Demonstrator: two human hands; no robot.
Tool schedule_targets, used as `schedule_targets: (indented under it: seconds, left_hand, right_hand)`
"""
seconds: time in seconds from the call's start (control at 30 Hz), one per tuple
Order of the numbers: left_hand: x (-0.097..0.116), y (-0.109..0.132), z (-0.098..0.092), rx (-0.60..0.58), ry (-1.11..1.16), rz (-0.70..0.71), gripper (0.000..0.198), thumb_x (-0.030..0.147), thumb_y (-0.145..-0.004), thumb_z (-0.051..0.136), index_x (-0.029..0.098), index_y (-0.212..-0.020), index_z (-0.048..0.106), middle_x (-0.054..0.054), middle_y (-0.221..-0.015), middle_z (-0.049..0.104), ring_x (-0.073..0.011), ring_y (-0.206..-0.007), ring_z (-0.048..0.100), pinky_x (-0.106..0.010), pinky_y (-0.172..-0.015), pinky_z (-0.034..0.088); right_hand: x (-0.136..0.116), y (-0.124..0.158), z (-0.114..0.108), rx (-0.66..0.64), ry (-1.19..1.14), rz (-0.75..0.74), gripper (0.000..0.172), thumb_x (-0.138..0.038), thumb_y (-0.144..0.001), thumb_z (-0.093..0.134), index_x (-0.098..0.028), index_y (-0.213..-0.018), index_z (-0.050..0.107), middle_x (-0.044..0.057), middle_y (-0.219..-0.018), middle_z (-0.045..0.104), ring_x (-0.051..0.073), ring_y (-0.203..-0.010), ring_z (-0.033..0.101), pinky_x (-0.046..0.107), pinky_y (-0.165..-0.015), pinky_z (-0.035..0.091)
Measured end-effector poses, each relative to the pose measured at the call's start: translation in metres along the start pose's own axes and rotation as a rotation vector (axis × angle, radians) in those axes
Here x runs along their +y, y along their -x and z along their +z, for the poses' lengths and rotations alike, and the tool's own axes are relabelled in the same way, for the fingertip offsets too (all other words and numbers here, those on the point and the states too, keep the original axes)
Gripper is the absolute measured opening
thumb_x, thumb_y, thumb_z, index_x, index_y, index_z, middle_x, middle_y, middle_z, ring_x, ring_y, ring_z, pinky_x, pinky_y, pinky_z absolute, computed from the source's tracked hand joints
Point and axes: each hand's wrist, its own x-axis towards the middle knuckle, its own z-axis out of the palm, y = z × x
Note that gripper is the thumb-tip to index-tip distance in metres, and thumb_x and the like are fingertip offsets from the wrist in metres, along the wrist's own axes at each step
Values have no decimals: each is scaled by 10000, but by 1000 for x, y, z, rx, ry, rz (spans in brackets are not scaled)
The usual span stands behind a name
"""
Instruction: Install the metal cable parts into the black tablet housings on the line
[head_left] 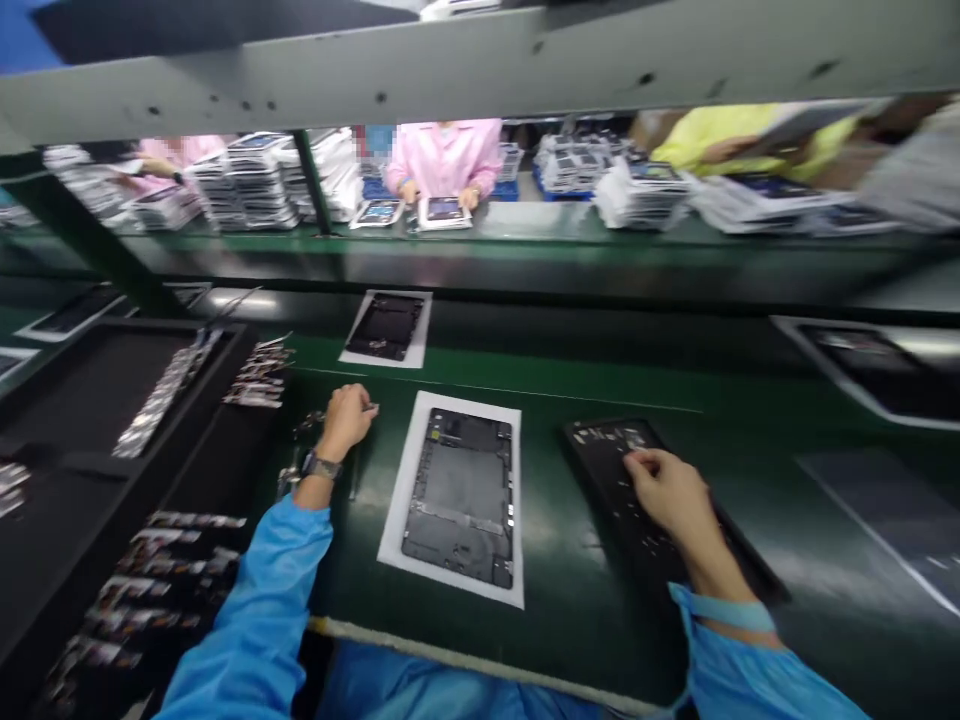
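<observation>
1. At far left, a black tray [94, 370] bears a band of shiny strips [161, 400]; rows of small parts [142, 590] lie nearer the person.
2. The left hand [348, 418] (a wristwatch [322, 466] circles its wrist) is above the green work surface [570, 620], fingers curled inward; whether they pinch a small part cannot be told.
3. Beyond it, a smaller-looking dark panel [386, 327] lies on white backing.
4. Between the hands, a black casing [461, 490] lies flat on a white sheet [401, 505], apart from both.
5. The right hand [671, 490] is over a black parts tray [611, 480], thumb and forefinger pressed together; anything between them is too small to tell.
6. At far right, a translucent sheet [885, 500] lies near another dark panel [885, 360].
</observation>
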Motion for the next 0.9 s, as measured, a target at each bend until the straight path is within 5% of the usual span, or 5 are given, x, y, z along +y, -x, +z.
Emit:
schedule_targets:
  seconds: [0.17,0.3,0.47,0.73,0.9]
  left_hand:
    - [3,12,-23,-26,255,-37,135,268,-699,706,204,-701,587,-8,-625,630,-203,-630,611,-312,-650,472]
    - [21,43,-57,-38,662,-125,265,452,-582,791,256,-724,683,16,-723,721,-206,-690,629,-316,-638,498]
    - [57,81,-77,-67,756,-136,367,471,-467,855,263,-746,736,-17,-771,731,-235,-728,648,-323,-613,537]
    - [102,108,-22,-520,957,13,305,409,-634,804,183,-785,666,-29,-694,650,-162,-623,604,-274,-590,492]
    - [105,98,12,-489,1042,6,310,379,-644,800,165,-808,648,-11,-686,613,-130,-617,562,-245,-574,449]
  right_hand:
    - [1,8,-7,35,-270,34,338,-556,-826,482,-222,-855,526,125,-803,750,240,-787,696,378,-779,521]
    - [-3,12,-15,-7,-461,53,476,-632,-793,588,-184,-955,575,132,-828,776,245,-821,714,370,-799,521]
    - [-23,20,-26,-97,-607,40,376,-526,-794,657,-170,-915,654,114,-845,789,230,-767,698,360,-783,505]
    - [-90,54,-5,-381,-735,-171,174,-370,-823,668,-196,-810,654,57,-760,768,227,-768,728,340,-765,529]
    - [-118,74,16,-599,-774,-199,185,-362,-848,647,-185,-873,695,56,-753,769,222,-743,721,335,-737,536]
